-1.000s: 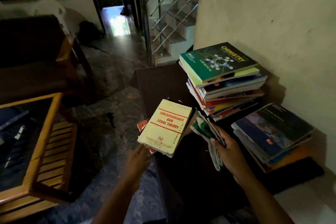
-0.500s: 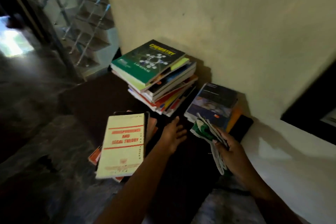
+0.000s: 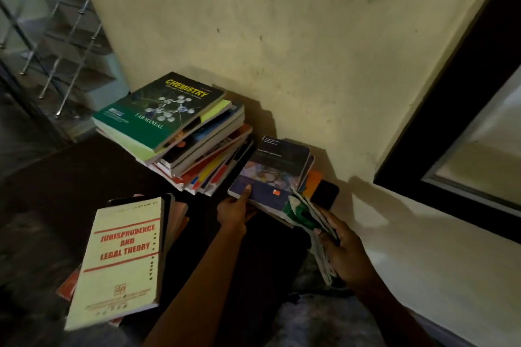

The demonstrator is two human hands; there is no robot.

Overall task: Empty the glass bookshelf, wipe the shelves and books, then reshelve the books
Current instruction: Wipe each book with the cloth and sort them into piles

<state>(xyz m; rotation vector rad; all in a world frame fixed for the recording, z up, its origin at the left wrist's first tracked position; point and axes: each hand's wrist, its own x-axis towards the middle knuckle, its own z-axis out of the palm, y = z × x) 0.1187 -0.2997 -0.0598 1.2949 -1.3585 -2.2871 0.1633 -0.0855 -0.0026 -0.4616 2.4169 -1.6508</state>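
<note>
Three piles of books lie on a dark mat (image 3: 70, 177) by the wall. A cream book titled Jurisprudence and Legal Theory (image 3: 121, 259) tops the near left pile. A green Chemistry lab manual (image 3: 160, 110) tops the tall middle stack. My left hand (image 3: 236, 208) grips the near corner of a dark blue book (image 3: 273, 172) on top of the right pile, thumb on its cover. My right hand (image 3: 344, 251) holds a green and white cloth (image 3: 301, 214) just right of that pile.
A yellowish wall (image 3: 282, 36) rises right behind the books. A dark-framed glass panel (image 3: 465, 127) stands at the right. A staircase with a metal railing (image 3: 56, 45) is at the far left. A black phone-like slab (image 3: 327, 191) lies beside the right pile.
My left hand let go of the cream book pile and reached right to take hold of the blue book's corner. The view swung right, away from the room.
</note>
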